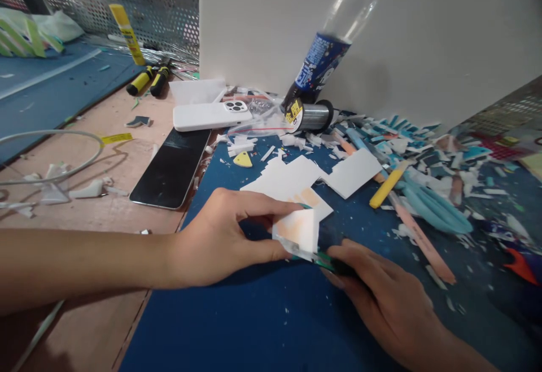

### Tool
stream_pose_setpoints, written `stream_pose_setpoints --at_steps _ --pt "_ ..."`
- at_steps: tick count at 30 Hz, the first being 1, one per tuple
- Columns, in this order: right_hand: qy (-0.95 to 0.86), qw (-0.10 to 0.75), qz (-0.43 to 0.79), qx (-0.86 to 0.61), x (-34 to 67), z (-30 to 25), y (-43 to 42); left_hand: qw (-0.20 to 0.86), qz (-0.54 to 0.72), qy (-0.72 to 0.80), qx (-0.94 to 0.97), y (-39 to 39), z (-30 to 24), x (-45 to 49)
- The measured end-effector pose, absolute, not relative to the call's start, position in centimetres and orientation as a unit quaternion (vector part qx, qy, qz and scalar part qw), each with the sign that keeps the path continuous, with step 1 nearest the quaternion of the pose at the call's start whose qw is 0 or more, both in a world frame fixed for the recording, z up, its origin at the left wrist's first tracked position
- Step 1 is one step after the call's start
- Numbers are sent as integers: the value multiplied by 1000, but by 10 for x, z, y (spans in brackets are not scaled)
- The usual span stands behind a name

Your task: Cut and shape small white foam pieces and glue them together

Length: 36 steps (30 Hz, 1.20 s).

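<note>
Between its thumb and fingers, my left hand (224, 236) pinches a small white foam board piece (305, 226) with an orange-tinted face. My right hand (381, 290) is closed around a craft knife (328, 261) with a green and black handle. Its blade lies along the lower edge of the piece, close to my left thumb; how deep it sits is hard to tell. Just behind the hands, larger white foam board sheets (292, 174) lie on the blue mat (220, 327), one corner marked with orange. My right fingertips are partly hidden by the knife.
A black phone (169, 166) and a white phone (207, 117) lie at the left. Behind are a wire spool (315, 115) and a tilted bottle (324, 61). Light-blue scissors (436, 205), a peach pen (423, 242), a yellow stick (387, 186) and many scraps (419, 146) crowd the right.
</note>
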State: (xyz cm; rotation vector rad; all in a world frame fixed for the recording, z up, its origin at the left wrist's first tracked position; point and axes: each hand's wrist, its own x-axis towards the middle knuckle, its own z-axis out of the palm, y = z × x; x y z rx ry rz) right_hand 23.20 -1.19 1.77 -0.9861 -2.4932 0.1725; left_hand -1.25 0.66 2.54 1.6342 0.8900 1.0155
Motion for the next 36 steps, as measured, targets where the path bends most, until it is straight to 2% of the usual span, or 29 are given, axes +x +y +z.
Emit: stream_pose_setpoints --at_steps 12,36 --pt "-904 241 27 -353 239 14 -10 522 420 374 641 8 25 -13" --pt "-906 231 40 -352 240 13 -8 537 400 402 625 11 22 -13"
